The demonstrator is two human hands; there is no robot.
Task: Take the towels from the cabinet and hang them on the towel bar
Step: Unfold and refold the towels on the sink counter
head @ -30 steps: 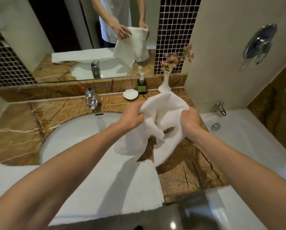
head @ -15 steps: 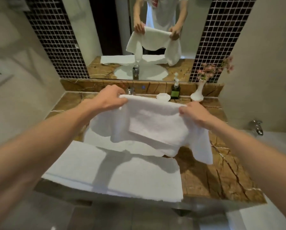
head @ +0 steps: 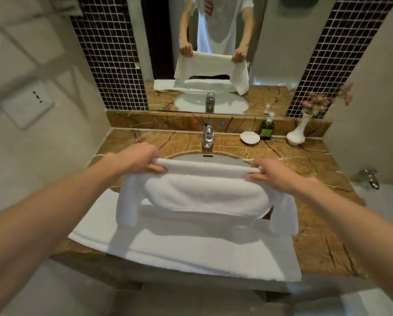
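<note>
The left hand (head: pixel 140 159) and the right hand (head: pixel 273 174) hold a white towel (head: pixel 204 190) up in the air over the sink (head: pixel 184 156). Each hand pinches the top fold of the towel, with its fingers curled round it. The towel's long side runs from left to right, pulled straight between the two hands. Its middle hangs down in a soft bulge. One loose end drops down at the left and one at the right.

A second towel (head: pixel 191 249) lies flat on the near part of the brown stone surface (head: pixel 316 242), just below the held one. It is also long from left to right.

At the far side stand a shiny tap (head: pixel 208 135), a small white dish (head: pixel 250 137), a green soap bottle (head: pixel 267 130) and a white vase (head: pixel 297 133) with pink flowers. The mirror (head: pixel 275 53) behind them shows the person holding the towel.
</note>
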